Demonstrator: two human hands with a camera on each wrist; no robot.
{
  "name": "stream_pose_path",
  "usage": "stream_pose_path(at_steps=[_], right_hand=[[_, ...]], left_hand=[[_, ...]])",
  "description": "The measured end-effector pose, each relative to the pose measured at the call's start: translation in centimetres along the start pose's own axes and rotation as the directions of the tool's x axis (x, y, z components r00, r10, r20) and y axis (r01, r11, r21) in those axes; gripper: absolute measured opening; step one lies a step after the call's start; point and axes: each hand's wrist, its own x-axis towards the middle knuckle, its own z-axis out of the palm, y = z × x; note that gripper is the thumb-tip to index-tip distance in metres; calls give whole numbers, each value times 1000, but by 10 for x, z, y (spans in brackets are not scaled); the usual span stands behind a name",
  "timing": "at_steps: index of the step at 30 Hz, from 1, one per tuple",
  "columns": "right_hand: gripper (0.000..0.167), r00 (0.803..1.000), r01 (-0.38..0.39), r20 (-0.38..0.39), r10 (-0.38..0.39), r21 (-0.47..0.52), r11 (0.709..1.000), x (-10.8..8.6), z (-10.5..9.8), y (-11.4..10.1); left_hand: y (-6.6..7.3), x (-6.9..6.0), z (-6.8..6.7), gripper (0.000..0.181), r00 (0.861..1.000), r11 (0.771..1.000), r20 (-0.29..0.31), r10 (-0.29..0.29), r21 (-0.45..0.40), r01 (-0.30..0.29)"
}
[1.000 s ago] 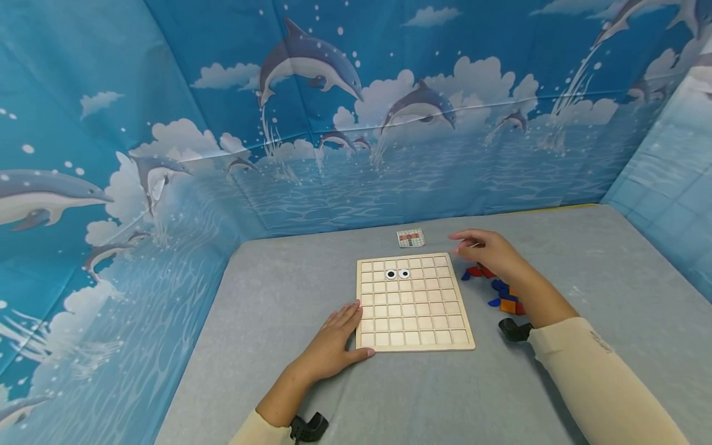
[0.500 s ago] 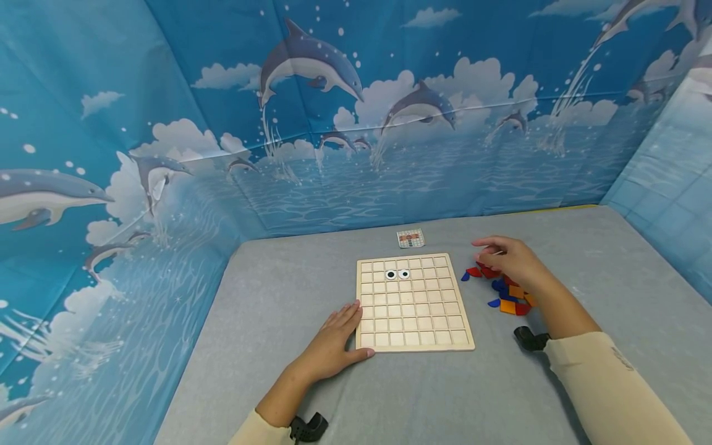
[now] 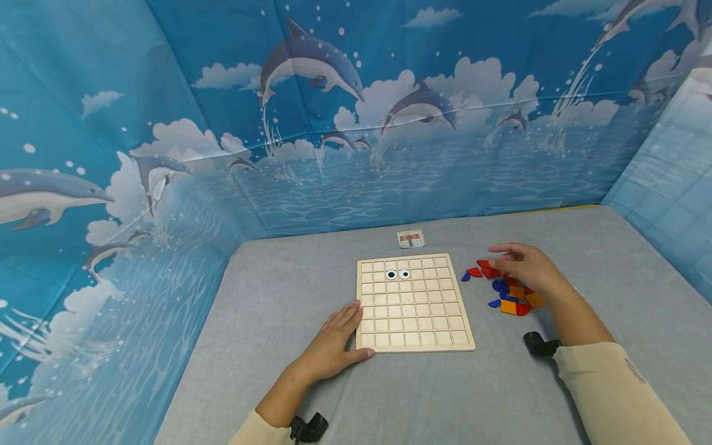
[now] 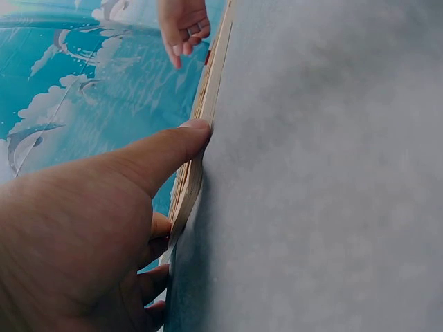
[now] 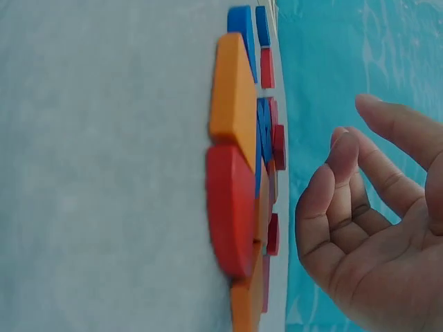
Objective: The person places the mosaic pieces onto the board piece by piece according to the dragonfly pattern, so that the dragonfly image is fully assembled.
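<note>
A square wooden grid board (image 3: 414, 303) lies on the table, with two round eye pieces (image 3: 397, 274) in its upper part. Against the board's left edge rests my left hand (image 3: 334, 346), thumb at the near left corner; the left wrist view shows the thumb (image 4: 166, 152) on the wooden edge. My right hand (image 3: 525, 266) hovers over the far side of a loose pile of red, blue and orange pieces (image 3: 508, 306). In the right wrist view its fingers bend loosely, holding nothing, beside an orange piece (image 5: 234, 93) and a red piece (image 5: 230, 207).
A small patterned card (image 3: 411, 238) lies behind the board. Grey cloth covers the table (image 3: 289, 278), and a blue dolphin-print curtain (image 3: 334, 185) stands behind it and at the sides. A black strap-mounted device (image 3: 309, 428) sits at the left wrist, another (image 3: 541, 345) at the right.
My right hand has moved right, from beside the board's far right corner to over the pieces, uncovering more of them. My left hand and the board have stayed in place.
</note>
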Motion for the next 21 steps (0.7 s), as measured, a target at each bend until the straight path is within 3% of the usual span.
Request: stream_pose_path(at_steps=[8, 21], right_hand=[[63, 1000, -29, 12, 28, 36, 999, 1, -3, 8], [56, 998, -49, 36, 49, 13, 999, 10, -1, 20]], left_hand=[[0, 0, -1, 92, 1000, 1000, 0, 1, 0, -1], [0, 0, 0, 92, 1000, 1000, 2, -2, 0, 2]])
